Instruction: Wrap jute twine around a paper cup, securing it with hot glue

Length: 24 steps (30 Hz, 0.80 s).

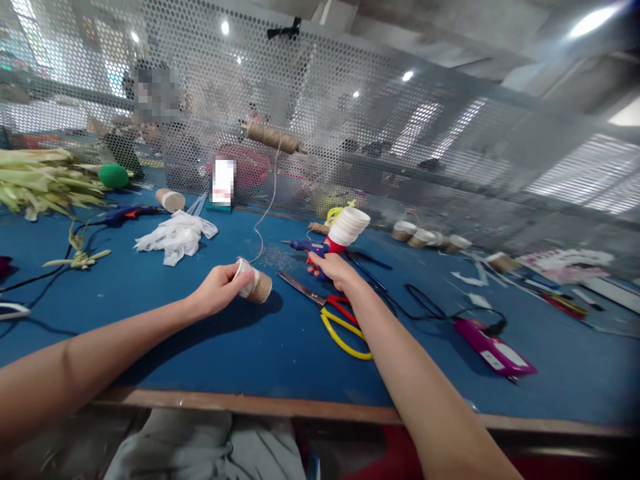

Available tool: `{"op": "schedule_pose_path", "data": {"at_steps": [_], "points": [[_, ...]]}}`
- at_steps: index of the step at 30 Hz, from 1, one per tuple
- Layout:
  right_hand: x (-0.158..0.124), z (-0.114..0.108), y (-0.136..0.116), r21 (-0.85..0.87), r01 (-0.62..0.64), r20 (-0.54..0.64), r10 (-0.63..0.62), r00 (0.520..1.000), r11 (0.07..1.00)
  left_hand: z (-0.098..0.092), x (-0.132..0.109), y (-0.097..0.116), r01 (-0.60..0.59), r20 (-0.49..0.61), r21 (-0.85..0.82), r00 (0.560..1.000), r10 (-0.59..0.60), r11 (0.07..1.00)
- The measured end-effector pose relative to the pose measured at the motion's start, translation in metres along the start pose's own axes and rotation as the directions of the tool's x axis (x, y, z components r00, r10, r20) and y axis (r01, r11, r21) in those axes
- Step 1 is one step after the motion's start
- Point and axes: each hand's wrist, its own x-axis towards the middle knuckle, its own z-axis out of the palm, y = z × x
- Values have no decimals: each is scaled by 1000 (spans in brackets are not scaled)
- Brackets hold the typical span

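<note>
My left hand is closed around a small paper cup wrapped in brown twine, with white at one end. The cup lies tilted just above the blue table. A strand of twine runs up from it to a spool on the mesh screen. In my right hand is a blue glue gun, its nozzle pointing left. Behind that hand leans a stack of white paper cups. Between my hands lie open scissors with red and yellow handles.
White lace, a second glue gun, a wrapped cup and a phone are at the left. Corn husks fill the far left. A purple power strip with a black cord and several wrapped cups are at the right.
</note>
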Motion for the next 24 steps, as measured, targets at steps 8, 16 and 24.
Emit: {"op": "schedule_pose_path", "data": {"at_steps": [8,16,24], "points": [[-6,0,-11,-347,23,-130,-73,989,937,0,-7,4,-117,90,83,990,110,990],[-62,35,-52,175,226,541,-285,791,958,4,-14,10,-274,243,71,937,250,959],[-74,52,-53,578,-91,508,-269,818,811,3,-19,17,-393,353,72,870,345,917]]}}
